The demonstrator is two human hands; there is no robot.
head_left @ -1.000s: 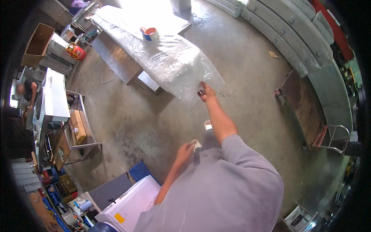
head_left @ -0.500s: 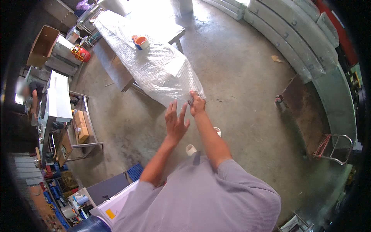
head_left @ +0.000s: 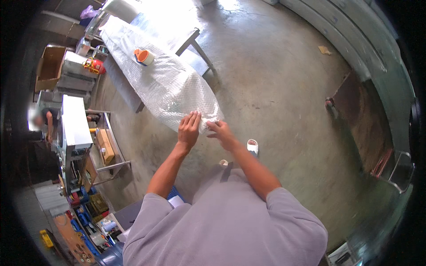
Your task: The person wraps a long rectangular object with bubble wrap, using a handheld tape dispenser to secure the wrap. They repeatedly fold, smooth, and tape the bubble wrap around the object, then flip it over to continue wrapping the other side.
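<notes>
A long bundle in clear bubble wrap [head_left: 164, 88] slants from the far left toward me, its near end over the table's edge. My left hand [head_left: 188, 132] is closed at that end, fingers together on top of the film. Just to its right, my right hand [head_left: 223, 134] pinches the wrap's gathered corner between thumb and fingers. What lies inside the folds under my fingers is hidden. Farther up, a roll of tape [head_left: 144, 56] with an orange core rests on the bundle.
A metal table [head_left: 188, 40] supports the bundle. On the left are a workbench with a white panel [head_left: 76, 119], a carton [head_left: 105, 146] and a person [head_left: 48, 122]. A red gas cylinder [head_left: 95, 65] stands beyond. A metal-framed trolley [head_left: 395, 170] is at the right; large wrapped panels [head_left: 337, 31] stand behind.
My left hand has come down from the air onto the wrap's end. My right hand has shifted slightly down, still at the corner. The bundle's near end now appears lower and farther left.
</notes>
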